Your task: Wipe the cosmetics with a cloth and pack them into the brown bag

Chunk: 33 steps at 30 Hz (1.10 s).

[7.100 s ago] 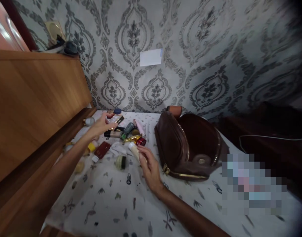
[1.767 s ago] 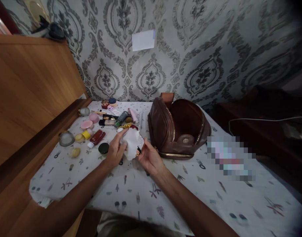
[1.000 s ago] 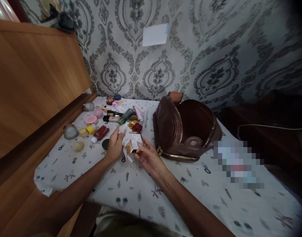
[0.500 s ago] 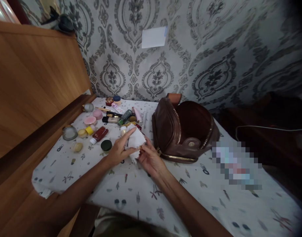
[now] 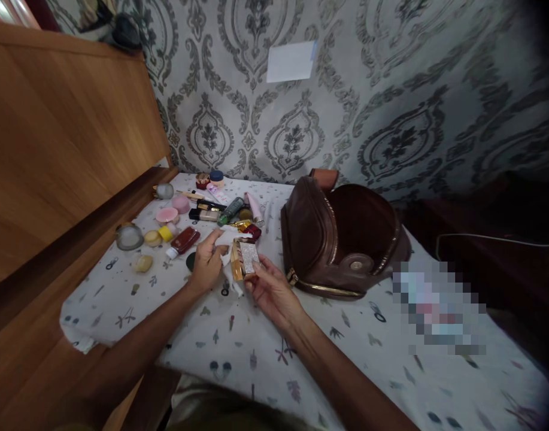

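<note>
Between my hands, over the middle of the table, is a small gold box [image 5: 244,258] with a pale, text-covered side turned up. My right hand [image 5: 274,293] pinches its right edge between thumb and fingers. My left hand [image 5: 208,261] grips a crumpled white tissue [image 5: 227,238], part of which hangs behind the box. Just left of my left hand a dark green round lid [image 5: 191,261] is partly covered by the fingers. A bottle of dark red liquid [image 5: 185,241] with a white cap lies farther left.
An open brown leather bag [image 5: 341,239] stands right of my hands. Several cosmetics, including a pink tube [image 5: 254,208], a green tube [image 5: 230,211] and a pink jar [image 5: 167,216], spread over the patterned tablecloth [image 5: 202,335]. A wooden panel [image 5: 72,114] borders the left; a blurred-out patch lies right.
The tissue, wrapped over the front before, has moved left with my left hand. The gold box now shows openly in my right hand. The view has shifted slightly.
</note>
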Each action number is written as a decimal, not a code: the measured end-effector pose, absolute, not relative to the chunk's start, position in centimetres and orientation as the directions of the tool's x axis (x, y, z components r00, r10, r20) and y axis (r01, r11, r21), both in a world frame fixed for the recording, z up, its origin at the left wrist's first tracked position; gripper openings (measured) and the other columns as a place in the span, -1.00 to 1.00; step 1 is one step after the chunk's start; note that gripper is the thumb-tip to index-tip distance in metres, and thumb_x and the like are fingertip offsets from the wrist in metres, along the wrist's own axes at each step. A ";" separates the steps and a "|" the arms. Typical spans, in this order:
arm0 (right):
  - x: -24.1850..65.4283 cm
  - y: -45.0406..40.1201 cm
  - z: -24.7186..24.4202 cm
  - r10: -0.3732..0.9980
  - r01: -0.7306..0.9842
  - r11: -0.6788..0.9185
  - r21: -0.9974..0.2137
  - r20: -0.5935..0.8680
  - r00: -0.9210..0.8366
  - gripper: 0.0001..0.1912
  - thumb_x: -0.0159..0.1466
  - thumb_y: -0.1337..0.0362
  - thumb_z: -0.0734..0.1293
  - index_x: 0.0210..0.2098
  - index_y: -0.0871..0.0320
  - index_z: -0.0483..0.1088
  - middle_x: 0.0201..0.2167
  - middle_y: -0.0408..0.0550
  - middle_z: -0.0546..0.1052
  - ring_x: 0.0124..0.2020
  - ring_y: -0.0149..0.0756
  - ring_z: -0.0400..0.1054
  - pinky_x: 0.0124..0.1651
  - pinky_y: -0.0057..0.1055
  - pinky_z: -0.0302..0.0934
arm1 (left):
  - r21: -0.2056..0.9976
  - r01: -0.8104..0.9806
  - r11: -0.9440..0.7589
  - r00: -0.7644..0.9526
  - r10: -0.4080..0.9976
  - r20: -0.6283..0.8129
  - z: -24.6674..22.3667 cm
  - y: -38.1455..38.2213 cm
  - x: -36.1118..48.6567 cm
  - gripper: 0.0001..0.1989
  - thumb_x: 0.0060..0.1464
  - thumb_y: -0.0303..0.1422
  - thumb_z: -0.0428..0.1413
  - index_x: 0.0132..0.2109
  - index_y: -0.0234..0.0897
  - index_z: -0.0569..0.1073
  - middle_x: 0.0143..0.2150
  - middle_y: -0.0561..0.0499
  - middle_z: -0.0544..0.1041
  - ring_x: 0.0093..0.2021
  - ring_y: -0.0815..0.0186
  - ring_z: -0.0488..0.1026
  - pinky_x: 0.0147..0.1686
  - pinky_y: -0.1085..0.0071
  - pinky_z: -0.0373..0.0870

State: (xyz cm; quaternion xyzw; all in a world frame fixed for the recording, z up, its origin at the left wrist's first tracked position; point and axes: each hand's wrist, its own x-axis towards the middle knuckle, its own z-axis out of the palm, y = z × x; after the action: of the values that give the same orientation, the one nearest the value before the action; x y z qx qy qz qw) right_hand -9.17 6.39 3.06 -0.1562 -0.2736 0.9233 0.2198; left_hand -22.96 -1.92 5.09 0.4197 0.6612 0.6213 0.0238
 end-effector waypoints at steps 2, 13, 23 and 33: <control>-9.1 6.4 3.1 0.492 -0.326 -0.754 -0.570 -0.162 -0.856 -0.54 0.03 0.36 0.58 -0.10 0.09 0.44 -0.34 -0.15 0.62 -0.49 -0.44 0.45 -0.49 -0.58 0.32 | 0.843 0.522 -0.128 -0.623 0.618 0.479 5.1 -1.9 -22.8 -0.78 0.12 -0.38 0.01 -0.17 -0.22 0.54 -0.32 0.06 0.57 -0.30 0.28 0.46 -0.24 0.40 0.42; -9.2 7.1 3.1 0.534 -0.387 -0.788 -0.479 -0.221 -0.816 -0.45 -0.02 0.42 0.59 -0.07 0.02 0.42 -0.36 -0.23 0.62 -0.48 -0.46 0.48 -0.40 -0.56 0.42 | 0.723 0.633 -0.278 -0.219 0.831 0.511 4.7 -2.4 -23.0 -0.03 0.01 0.16 0.16 0.42 -0.24 0.10 0.40 -0.23 0.22 0.37 -0.06 0.20 0.32 0.13 0.15; -9.1 7.2 2.7 0.551 -0.388 -0.763 -0.517 -0.205 -0.809 -0.53 -0.02 0.29 0.61 -0.18 -0.02 0.40 -0.34 -0.29 0.62 -0.44 -0.42 0.49 -0.39 -0.49 0.42 | 0.552 0.771 -0.319 -0.213 0.687 0.695 4.0 -2.6 -22.4 -0.53 0.15 -0.57 0.00 0.16 -0.19 0.47 0.08 -0.04 0.59 0.04 0.24 0.54 0.01 0.39 0.42; -9.3 7.4 2.3 0.504 -0.346 -0.786 -0.513 -0.207 -0.839 -0.69 -0.02 0.32 0.62 -0.37 0.13 0.46 -0.40 -0.24 0.60 -0.47 -0.50 0.44 -0.47 -0.60 0.34 | 0.740 0.661 -0.122 -0.525 0.630 0.572 5.6 -2.8 -22.4 -0.67 -0.02 -0.54 -0.05 -0.17 -0.27 0.52 -0.45 0.14 0.50 -0.49 0.39 0.37 -0.43 0.51 0.30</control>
State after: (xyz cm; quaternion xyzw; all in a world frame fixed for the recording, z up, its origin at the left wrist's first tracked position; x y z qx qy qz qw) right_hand -9.27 7.39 2.30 -0.1689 -0.2342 0.9298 0.2284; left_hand -22.43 -2.80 5.57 0.4874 0.6625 0.5687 -0.0135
